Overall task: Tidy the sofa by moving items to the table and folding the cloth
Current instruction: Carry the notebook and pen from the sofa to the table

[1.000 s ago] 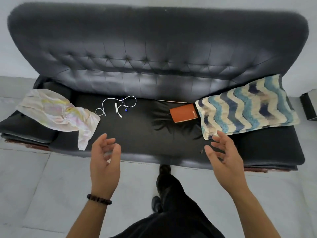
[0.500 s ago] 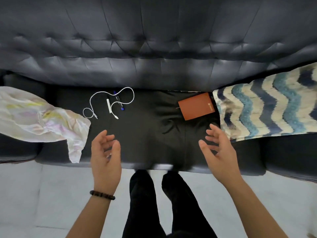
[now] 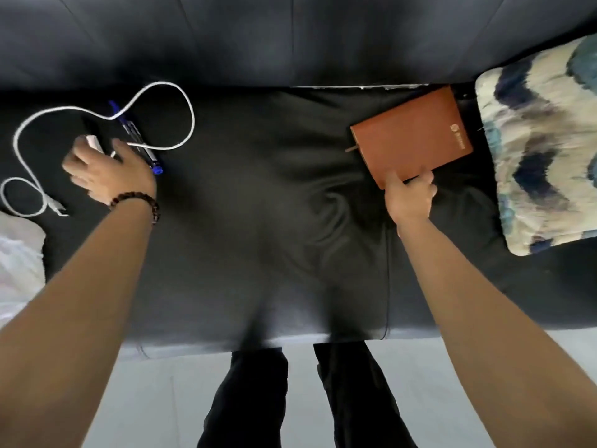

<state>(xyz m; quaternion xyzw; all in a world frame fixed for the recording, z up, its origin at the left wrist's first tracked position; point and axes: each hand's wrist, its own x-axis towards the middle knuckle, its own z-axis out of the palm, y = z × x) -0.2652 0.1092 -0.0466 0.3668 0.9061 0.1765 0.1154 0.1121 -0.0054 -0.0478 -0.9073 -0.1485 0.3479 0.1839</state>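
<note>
On the black sofa seat [image 3: 258, 195] lie a looped white charging cable [image 3: 191, 124], a blue pen [image 3: 134, 134] and a brown notebook [image 3: 410, 130]. My left hand [image 3: 106, 176] rests on the seat over the cable's white plug [image 3: 93, 143], fingers spread to either side of it, thumb beside the pen. My right hand [image 3: 408, 195] pinches the notebook's near corner, thumb on the cover and fingers tucked under the edge. A pale crumpled cloth [image 3: 16, 253] shows at the left edge.
A wavy blue-and-cream patterned cushion [image 3: 542, 150] lies on the seat right of the notebook. The sofa's dark backrest [image 3: 290, 37] fills the top. My dark-trousered legs [image 3: 258, 399] stand on the grey tiled floor [image 3: 452, 383] at the sofa's front edge.
I have leaned in closer over the seat. Both hands went from hovering open at the front edge to the items: left onto the cable plug, right onto the notebook corner.
</note>
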